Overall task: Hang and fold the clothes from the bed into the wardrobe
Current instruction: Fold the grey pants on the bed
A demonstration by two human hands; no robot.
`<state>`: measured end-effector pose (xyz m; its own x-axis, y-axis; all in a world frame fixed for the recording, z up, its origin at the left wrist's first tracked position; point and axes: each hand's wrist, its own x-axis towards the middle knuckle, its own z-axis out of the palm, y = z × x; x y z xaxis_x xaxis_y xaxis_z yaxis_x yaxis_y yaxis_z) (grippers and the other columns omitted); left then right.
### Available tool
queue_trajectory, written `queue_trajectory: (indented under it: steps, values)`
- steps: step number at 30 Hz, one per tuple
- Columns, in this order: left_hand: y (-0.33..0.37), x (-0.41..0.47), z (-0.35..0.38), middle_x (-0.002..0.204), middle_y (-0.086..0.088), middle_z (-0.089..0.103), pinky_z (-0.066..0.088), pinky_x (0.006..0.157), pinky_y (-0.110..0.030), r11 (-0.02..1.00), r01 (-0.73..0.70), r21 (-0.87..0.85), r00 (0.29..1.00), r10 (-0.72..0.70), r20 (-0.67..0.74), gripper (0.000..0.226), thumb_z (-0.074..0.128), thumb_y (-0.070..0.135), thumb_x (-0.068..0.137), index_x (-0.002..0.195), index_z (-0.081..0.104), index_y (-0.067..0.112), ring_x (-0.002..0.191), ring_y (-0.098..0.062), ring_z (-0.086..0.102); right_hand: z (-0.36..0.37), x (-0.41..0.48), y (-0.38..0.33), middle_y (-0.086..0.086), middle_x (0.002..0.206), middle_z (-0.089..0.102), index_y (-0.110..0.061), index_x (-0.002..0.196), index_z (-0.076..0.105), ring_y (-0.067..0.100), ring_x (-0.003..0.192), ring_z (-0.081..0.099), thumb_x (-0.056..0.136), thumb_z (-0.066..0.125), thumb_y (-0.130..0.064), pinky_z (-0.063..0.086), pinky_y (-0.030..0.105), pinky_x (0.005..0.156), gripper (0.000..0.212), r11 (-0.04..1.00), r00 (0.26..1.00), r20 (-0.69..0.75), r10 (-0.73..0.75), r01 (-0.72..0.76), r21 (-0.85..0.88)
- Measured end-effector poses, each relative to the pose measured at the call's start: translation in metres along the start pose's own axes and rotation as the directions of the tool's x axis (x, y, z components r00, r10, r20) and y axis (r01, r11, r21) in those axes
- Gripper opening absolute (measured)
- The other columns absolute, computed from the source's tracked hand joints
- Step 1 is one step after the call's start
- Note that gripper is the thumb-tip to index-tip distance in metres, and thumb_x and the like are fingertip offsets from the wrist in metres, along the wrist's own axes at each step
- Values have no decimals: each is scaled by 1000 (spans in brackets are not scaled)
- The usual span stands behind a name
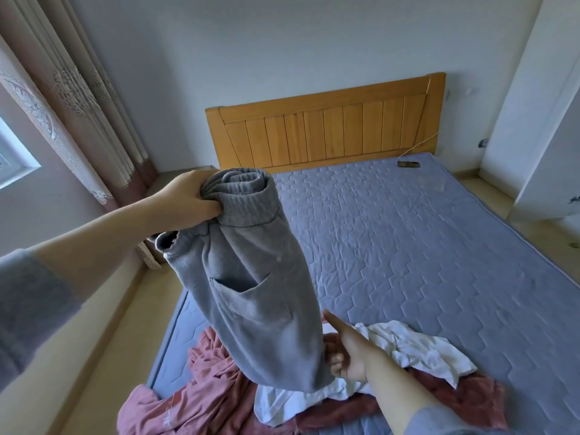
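Pale blue-grey walls [282,42], wooden slatted headboard [326,133], patterned curtain [78,89] beside a daylit window [12,152], beige floor [103,309].

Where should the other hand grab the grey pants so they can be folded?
Probably the bottom end of the grey pants, coming from the right. The left hand grips the elastic waistband up top, so they dangle limp, and the right hand is beside that low end.
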<state>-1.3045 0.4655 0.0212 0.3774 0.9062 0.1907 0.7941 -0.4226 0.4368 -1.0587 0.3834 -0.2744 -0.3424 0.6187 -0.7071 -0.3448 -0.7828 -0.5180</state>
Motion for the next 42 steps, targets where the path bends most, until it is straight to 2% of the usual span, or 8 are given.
queue_trajectory:
  steps: [8, 13, 16, 20, 27, 34, 39, 42]
  values:
    - [-17, 7, -1, 93, 10, 68, 46, 79, -29, 1000, -7, 13, 997, 8, -73, 46, 53, 22, 59, 104, 64, 24, 88, -16, 61, 11, 8, -7, -2, 71, 68, -14, 93, 72, 11, 69, 59, 93, 56, -15, 45, 26, 59, 16, 916, 888, -273, -371, 399, 54]
    - [-43, 13, 10, 80, 8, 61, 39, 70, -28, 998, 59, 14, 968, -53, -244, 28, 57, 18, 60, 88, 60, 23, 82, -21, 54, -16, -7, -30, 13, 104, 70, -5, 94, 72, 26, 101, 63, 97, 47, -17, 46, 44, 97, 28, 872, 876, -254, -411, 459, 171]
    - [-53, 14, 19, 83, -6, 63, 39, 72, -31, 988, 152, -19, 945, -151, -290, 44, 51, 25, 54, 94, 61, 9, 82, -28, 55, -27, -16, -46, 9, 83, 73, -11, 69, 76, 20, 77, 70, 93, 58, -27, 51, 35, 73, 34, 905, 907, -239, -345, 390, 171]
    - [-51, 14, 33, 86, -5, 63, 37, 72, -31, 969, 217, -115, 935, -241, -262, 44, 46, 29, 56, 95, 60, 14, 85, -26, 54, -36, -22, -55, 14, 112, 70, -9, 115, 68, 30, 106, 64, 91, 64, -32, 50, 40, 94, 33, 905, 891, -264, -370, 410, 112]
    - [-47, 11, 52, 85, 15, 65, 41, 64, -20, 936, 249, -250, 932, -302, -200, 76, 61, 92, 45, 90, 64, 30, 82, -4, 60, -51, -47, -77, 14, 104, 64, -7, 100, 64, 26, 105, 56, 94, 61, -12, 41, 42, 107, 9, 729, 693, -482, -536, 668, 150]
    - [-53, 10, 63, 67, 9, 66, 41, 55, -24, 981, 135, -139, 954, -167, -251, 36, 87, 49, 57, 72, 66, 23, 69, -13, 62, -64, -73, -93, 11, 94, 62, -15, 86, 66, 20, 83, 54, 92, 66, -15, 44, 35, 73, 5, 688, 480, -577, -661, 694, -210]
    - [-52, 9, 67, 62, -1, 56, 38, 53, -29, 1000, 12, -7, 941, -14, -338, 27, 78, 23, 65, 71, 53, 16, 60, -20, 52, -71, -87, -96, 10, 93, 65, -13, 85, 67, 23, 90, 57, 90, 68, -17, 44, 40, 82, 7, 617, 320, -614, -721, 700, -359]
    - [-47, 7, 81, 66, 3, 56, 37, 53, -24, 998, 11, -56, 931, -31, -363, 20, 70, 4, 69, 76, 53, 13, 60, -16, 48, -72, -97, -96, 7, 95, 69, -11, 89, 70, 20, 93, 61, 90, 67, -11, 44, 36, 92, 4, 647, 503, -466, -728, 729, -225]
